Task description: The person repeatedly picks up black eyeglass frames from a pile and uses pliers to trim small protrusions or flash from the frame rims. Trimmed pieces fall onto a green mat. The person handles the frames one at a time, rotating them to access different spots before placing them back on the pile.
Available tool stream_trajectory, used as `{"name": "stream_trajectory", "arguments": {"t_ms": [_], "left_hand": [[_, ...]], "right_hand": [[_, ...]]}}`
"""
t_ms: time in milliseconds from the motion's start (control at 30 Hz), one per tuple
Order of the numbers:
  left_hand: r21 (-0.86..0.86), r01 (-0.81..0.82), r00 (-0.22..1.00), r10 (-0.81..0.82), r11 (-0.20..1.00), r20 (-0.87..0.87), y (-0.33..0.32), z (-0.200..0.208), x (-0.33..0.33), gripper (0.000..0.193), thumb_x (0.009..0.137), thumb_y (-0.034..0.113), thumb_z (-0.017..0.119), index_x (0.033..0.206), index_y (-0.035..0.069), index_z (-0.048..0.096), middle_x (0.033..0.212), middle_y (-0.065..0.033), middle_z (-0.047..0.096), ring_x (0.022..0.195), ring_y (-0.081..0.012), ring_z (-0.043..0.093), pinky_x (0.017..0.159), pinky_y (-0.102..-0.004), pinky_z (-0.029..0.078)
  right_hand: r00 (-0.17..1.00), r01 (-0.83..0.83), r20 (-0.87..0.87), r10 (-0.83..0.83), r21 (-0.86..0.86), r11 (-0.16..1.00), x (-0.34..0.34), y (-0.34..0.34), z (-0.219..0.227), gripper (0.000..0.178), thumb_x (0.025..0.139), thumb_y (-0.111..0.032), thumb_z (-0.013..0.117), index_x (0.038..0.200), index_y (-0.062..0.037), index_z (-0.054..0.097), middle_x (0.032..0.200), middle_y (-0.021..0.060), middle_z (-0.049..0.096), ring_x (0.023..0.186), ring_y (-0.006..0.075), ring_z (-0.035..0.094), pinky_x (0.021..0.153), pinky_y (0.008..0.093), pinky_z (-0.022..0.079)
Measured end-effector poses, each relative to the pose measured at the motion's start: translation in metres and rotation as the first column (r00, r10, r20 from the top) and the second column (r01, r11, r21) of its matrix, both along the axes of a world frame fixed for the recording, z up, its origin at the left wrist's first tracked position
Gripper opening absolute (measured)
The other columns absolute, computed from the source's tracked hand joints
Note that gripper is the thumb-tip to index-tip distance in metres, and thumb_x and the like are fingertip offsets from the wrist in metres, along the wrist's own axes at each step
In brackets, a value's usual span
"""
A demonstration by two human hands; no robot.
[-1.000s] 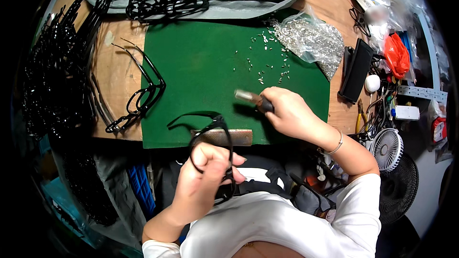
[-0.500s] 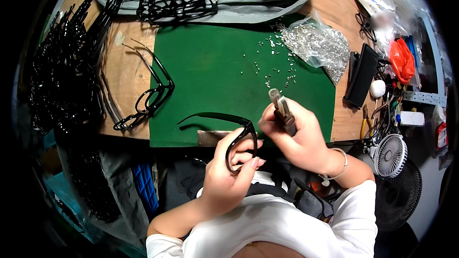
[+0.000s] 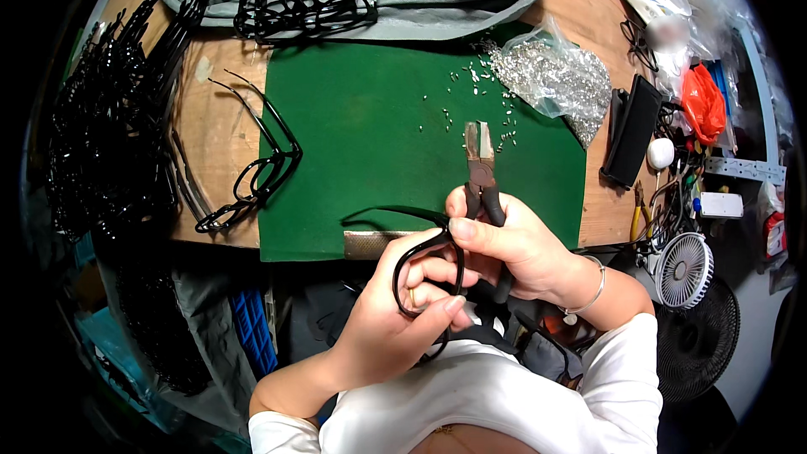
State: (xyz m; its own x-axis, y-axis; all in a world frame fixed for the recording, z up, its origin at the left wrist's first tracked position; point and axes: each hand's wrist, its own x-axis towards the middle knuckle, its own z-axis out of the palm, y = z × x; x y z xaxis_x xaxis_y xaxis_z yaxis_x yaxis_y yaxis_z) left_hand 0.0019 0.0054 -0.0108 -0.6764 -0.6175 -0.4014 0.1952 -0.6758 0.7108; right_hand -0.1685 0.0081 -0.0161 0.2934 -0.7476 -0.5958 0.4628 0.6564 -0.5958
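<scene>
Pliers (image 3: 481, 171) have tipped forward over open mat (image 3: 353, 134), right hand (image 3: 525, 244) gripping them. Left hand (image 3: 387, 319) grasps eyeglasses (image 3: 461, 267) near mat's front edge.

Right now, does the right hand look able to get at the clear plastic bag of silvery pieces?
Probably yes: mainly green mat separates it from the bag. But the right hand holds pliers and appears to touch the black eyeglass frame, so its grip may need freeing.

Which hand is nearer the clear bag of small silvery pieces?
Right. The right hand, holding pliers, is below and left of the bag; the left hand, holding a black frame, is farther down and left.
</scene>
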Motion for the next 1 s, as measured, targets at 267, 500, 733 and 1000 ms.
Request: {"name": "stream_trajectory", "arguments": {"t_ms": [267, 500, 733, 1000], "left_hand": [[0.164, 0.099, 0.988, -0.078, 0.982, -0.130, -0.005, 0.012, 0.014, 0.054, 0.081, -0.006, 0.047, 0.127, 0.003, 0.022, 0.102, -0.0164, 0.052, 0.073, -0.0146, 0.059, 0.068, -0.0245, 0.047], [0.145, 0.120, 0.988, -0.104, 0.982, -0.113, 0.000, 0.009, 0.024, 0.046, 0.081, -0.007, 0.047, 0.124, 0.000, 0.029, 0.102, -0.0143, 0.055, 0.074, -0.0150, 0.060, 0.067, -0.0234, 0.046], [0.164, 0.154, 0.987, -0.144, 0.974, -0.070, 0.002, 0.012, 0.024, 0.042, 0.082, -0.006, 0.047, 0.122, 0.000, 0.033, 0.103, -0.0127, 0.056, 0.076, -0.0148, 0.060, 0.063, -0.0213, 0.045], [0.093, 0.141, 0.989, -0.137, 0.986, -0.050, 0.008, 0.007, 0.023, 0.041, 0.083, -0.006, 0.046, 0.122, 0.001, 0.035, 0.104, -0.0130, 0.054, 0.075, -0.0135, 0.059, 0.066, -0.0231, 0.046]], "right_hand": [[0.988, -0.130, -0.097, 0.123, -0.066, 0.989, -0.009, 0.005, 0.013, 0.024, 0.084, -0.030, 0.055, 0.080, -0.0071, 0.048, 0.069, -0.0008, 0.052, 0.056, 0.0029, 0.043, 0.046, 0.0176, 0.031], [0.519, -0.775, -0.480, 0.707, 0.085, 0.626, -0.037, 0.005, 0.051, 0.038, 0.088, -0.034, 0.047, 0.095, 0.0030, 0.051, 0.070, 0.0115, 0.054, 0.066, 0.0190, 0.053, 0.061, 0.0304, 0.043], [0.461, -0.830, -0.589, 0.664, -0.023, 0.557, -0.035, -0.003, 0.051, 0.041, 0.087, -0.034, 0.046, 0.100, 0.0048, 0.049, 0.070, 0.0179, 0.056, 0.064, 0.0269, 0.056, 0.061, 0.0349, 0.044], [0.232, -0.858, -0.844, 0.484, 0.057, 0.511, -0.027, 0.001, 0.044, 0.037, 0.083, -0.031, 0.053, 0.085, 0.0059, 0.053, 0.060, 0.0204, 0.055, 0.059, 0.0368, 0.056, 0.057, 0.0394, 0.045]]}}
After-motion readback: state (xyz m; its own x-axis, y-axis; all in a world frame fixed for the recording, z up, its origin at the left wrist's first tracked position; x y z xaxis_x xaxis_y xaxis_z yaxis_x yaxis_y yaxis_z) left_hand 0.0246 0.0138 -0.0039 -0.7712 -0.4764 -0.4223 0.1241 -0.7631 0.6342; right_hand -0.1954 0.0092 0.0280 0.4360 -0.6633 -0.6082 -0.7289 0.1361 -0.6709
